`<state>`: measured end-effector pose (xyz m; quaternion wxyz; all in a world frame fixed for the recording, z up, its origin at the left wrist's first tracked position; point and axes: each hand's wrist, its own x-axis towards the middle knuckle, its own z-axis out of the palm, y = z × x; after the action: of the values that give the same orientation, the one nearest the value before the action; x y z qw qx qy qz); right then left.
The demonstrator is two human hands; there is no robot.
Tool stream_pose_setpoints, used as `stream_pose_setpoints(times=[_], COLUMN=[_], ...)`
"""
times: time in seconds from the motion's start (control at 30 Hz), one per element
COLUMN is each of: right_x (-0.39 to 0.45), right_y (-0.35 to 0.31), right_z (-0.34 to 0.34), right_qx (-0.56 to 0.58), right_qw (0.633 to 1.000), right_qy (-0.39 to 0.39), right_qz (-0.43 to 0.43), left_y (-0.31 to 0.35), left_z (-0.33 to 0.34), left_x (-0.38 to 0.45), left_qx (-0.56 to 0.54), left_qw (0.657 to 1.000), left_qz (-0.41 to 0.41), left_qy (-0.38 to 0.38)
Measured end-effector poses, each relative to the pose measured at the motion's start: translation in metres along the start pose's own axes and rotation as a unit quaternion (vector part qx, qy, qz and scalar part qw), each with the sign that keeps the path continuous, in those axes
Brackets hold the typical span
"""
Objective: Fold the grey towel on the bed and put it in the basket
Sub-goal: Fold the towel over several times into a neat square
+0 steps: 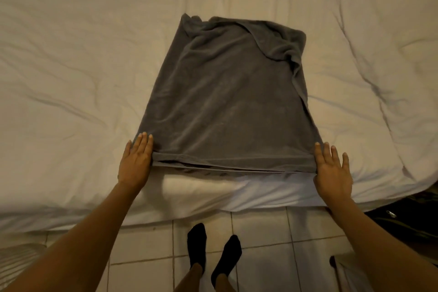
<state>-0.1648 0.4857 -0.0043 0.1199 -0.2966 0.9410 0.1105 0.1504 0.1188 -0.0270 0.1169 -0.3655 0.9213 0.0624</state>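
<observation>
Two forearms reach forward from the bottom edge, over feet in black socks (213,251) standing on a pale tiled floor (260,239). The grey towel (225,102) lies on the bed (71,66), doubled over so that two layers show along its near edge, which sits close to the edge of the mattress. Its far right corner is bunched and creased; the rest lies fairly flat. The left hand (135,161) rests flat at the towel's near left corner, fingers (144,140) straight and together, the inner side of the hand against the cloth. The right hand (331,168) lies flat at the near right corner, fingers spread, its inner edge touching the towel. Neither hand visibly grips anything; whether the thumbs pinch the layers cannot be told. The white bedding around is rumpled, more so at the right. A dark object (407,216) sits on the floor at the right.
</observation>
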Motion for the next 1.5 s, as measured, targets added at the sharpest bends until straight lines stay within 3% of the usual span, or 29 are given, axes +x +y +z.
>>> stream_pose_setpoints(times=[0.27, 0.47, 0.8, 0.93, 1.1, 1.23, 1.37, 1.5], right_x=[0.069, 0.137, 0.193, 0.219, 0.273, 0.313, 0.325, 0.300], right_y=[0.004, 0.003, 0.012, 0.001, -0.034, -0.061, -0.064, -0.070], right_z=[-0.054, -0.072, -0.081, -0.118, -0.233, -0.382, -0.560, -0.686], right_qx=[-0.025, -0.029, -0.041, -0.013, 0.047, 0.068, 0.108, 0.166], right_qw=[0.998, 0.996, 0.999, 1.000, 0.995, 0.982, 0.944, 0.880], right_qy=[0.044, 0.072, 0.022, 0.020, 0.080, 0.171, 0.311, 0.445], right_qz=[0.021, 0.039, 0.024, 0.015, -0.018, -0.035, -0.030, -0.022], left_y=[0.009, 0.039, 0.038, 0.052, 0.088, 0.106, 0.094, 0.087], left_z=[-0.068, -0.085, -0.090, -0.124, -0.233, -0.393, -0.574, -0.696], left_x=[0.092, 0.161, 0.210, 0.235, 0.285, 0.332, 0.343, 0.320], left_qx=[0.005, -0.038, 0.009, -0.052, -0.141, -0.162, -0.223, -0.243], left_qw=[1.000, 0.998, 1.000, 0.997, 0.986, 0.973, 0.918, 0.851], left_qz=[0.025, -0.005, -0.009, -0.049, -0.077, -0.054, -0.062, -0.053], left_qy=[0.012, 0.048, 0.007, -0.014, 0.045, 0.158, 0.322, 0.462])
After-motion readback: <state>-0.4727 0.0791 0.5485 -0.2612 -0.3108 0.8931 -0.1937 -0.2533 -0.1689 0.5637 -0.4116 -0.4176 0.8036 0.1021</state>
